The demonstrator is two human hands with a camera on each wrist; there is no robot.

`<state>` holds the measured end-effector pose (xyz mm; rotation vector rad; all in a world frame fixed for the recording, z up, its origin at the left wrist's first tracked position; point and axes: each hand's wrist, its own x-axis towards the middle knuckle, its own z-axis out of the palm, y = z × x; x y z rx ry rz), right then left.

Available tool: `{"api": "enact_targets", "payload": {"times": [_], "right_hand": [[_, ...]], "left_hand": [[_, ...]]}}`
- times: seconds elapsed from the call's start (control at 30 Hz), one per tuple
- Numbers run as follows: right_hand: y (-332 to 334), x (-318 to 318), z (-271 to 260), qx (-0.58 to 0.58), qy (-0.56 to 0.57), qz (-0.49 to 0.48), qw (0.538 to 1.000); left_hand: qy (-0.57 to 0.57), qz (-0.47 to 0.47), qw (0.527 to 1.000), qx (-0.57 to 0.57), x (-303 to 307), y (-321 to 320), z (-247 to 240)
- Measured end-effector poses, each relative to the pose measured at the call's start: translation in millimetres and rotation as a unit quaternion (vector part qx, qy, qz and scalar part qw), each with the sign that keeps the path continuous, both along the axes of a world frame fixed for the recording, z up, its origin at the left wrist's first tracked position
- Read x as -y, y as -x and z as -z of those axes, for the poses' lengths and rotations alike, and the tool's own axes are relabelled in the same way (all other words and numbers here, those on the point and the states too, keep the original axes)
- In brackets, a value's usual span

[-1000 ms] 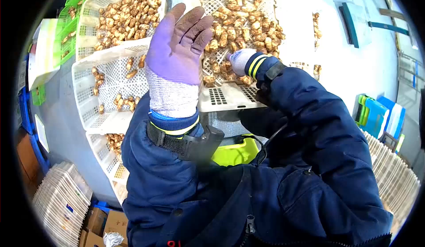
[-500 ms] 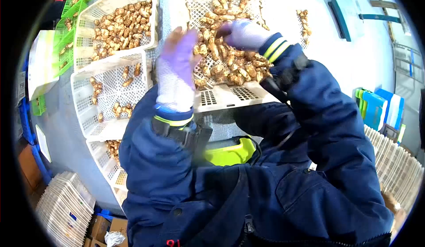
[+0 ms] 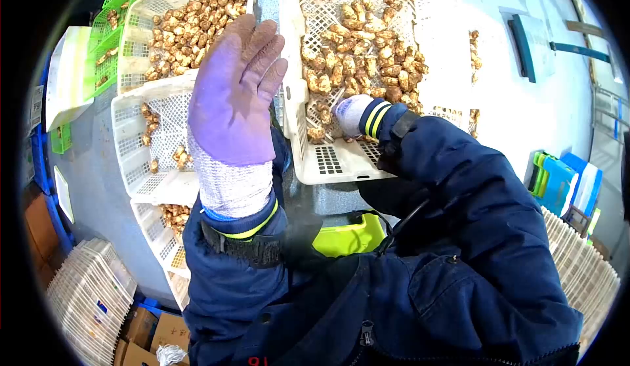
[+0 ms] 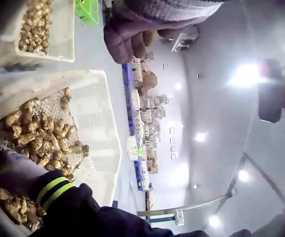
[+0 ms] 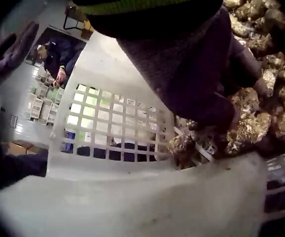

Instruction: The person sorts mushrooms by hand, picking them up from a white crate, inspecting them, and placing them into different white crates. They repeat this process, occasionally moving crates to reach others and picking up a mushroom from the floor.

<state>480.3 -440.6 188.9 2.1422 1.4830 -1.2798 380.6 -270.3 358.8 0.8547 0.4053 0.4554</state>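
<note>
My left hand [image 3: 233, 107], in a purple-coated glove with brown-stained fingers, is held up with its palm showing and fingers extended, left of a white plastic crate [image 3: 341, 172]. It holds nothing. Brown, knobbly mushrooms [image 3: 357, 57] lie heaped over the crate's mesh bottom. My right hand [image 3: 353, 114], gloved too, reaches down into the near part of this crate. In the right wrist view its thumb and fingers bend around a mushroom [image 5: 246, 101] at the edge of the heap; the head view hides those fingertips.
To the left, one white crate [image 3: 121, 57] holds many mushrooms and another [image 3: 121, 149] only several. Green baskets [image 3: 105, 57] stand beyond them. Small rows of mushrooms [image 3: 474, 57] lie on the right. A bright green container [image 3: 351, 236] is near my lap. Another person [image 5: 61, 57] works in the background.
My left hand dipped toward the heap half a second ago and is now raised again, further left. My right hand has moved from the middle of the heap to the crate's near part.
</note>
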Motion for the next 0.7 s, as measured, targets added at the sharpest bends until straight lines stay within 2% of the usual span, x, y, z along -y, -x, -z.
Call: {"api": "enact_targets", "payload": {"times": [0.1,0.13,0.17,0.2,0.23,0.27,0.3,0.33,0.37,0.4,0.43,0.5,0.53,0.57,0.6,0.63,0.7], "right_hand": [[-9.4,-1.7,-3.1,-0.002,0.019,-0.002,1.000],[-21.1,-0.6,-7.5,-0.046,0.042,0.045,0.997],[-31.8,7.9,-9.4,-0.094,-0.013,0.173,0.980],[-45.4,10.8,-30.9,-0.051,-0.068,0.178,0.980],[-60.3,8.3,-47.2,-0.028,-0.012,0.233,0.972],[-75.3,18.9,-58.4,-0.044,-0.089,0.285,0.953],[-88.3,10.7,-73.9,-0.019,-0.075,0.326,0.942],[-88.8,0.7,-105.7,0.022,-0.139,0.322,0.936],[-99.2,-5.2,-99.1,0.004,-0.231,0.366,0.901],[-89.7,-21.0,-124.5,-0.178,-0.265,0.463,0.827],[-86.8,-28.1,-135.6,-0.184,-0.454,0.314,0.813],[-82.4,-44.3,-126.6,-0.160,-0.390,0.404,0.812],[-80.8,-45.8,-103.6,-0.019,-0.278,0.294,0.914],[-79.3,-47.2,-80.7,0.114,-0.165,0.141,0.969],[-62.8,-51.7,-85.2,0.074,-0.041,0.081,0.993],[-51.6,-50.3,-61.5,0.055,-0.031,0.057,0.996],[-28.4,-48.7,-28.1,0.053,-0.060,0.079,0.994]], "left_hand": [[0.043,0.036,0.998,-0.001,-6.2,0.8,-1.3],[0.041,0.036,0.999,0.002,-4.8,1.5,-3.9],[0.038,0.036,0.999,0.004,-3.0,2.4,-7.7],[0.037,0.034,0.999,0.007,-1.8,3.7,-10.8],[-0.001,0.041,0.999,0.017,0.0,5.4,-10.5],[-0.037,0.050,0.998,0.027,3.0,7.1,-8.8],[-0.075,0.060,0.995,0.037,5.8,8.6,-9.3],[-0.312,0.137,0.940,-0.032,9.8,10.7,-24.5],[-0.167,0.246,0.955,0.006,24.7,8.8,-33.1],[-0.158,0.428,0.889,-0.034,35.2,8.9,-50.0],[-0.180,0.598,0.779,-0.060,45.8,9.3,-66.9],[-0.249,0.688,0.682,0.012,75.8,14.4,-54.6],[-0.269,0.645,0.712,0.072,91.7,27.1,-33.3],[-0.289,0.598,0.737,0.129,100.4,36.9,-16.0],[-0.275,0.588,0.747,0.141,94.9,35.9,-17.6],[-0.286,0.603,0.736,0.115,91.4,34.4,-17.1],[-0.308,0.633,0.707,0.064,86.5,31.4,-14.3]]}}
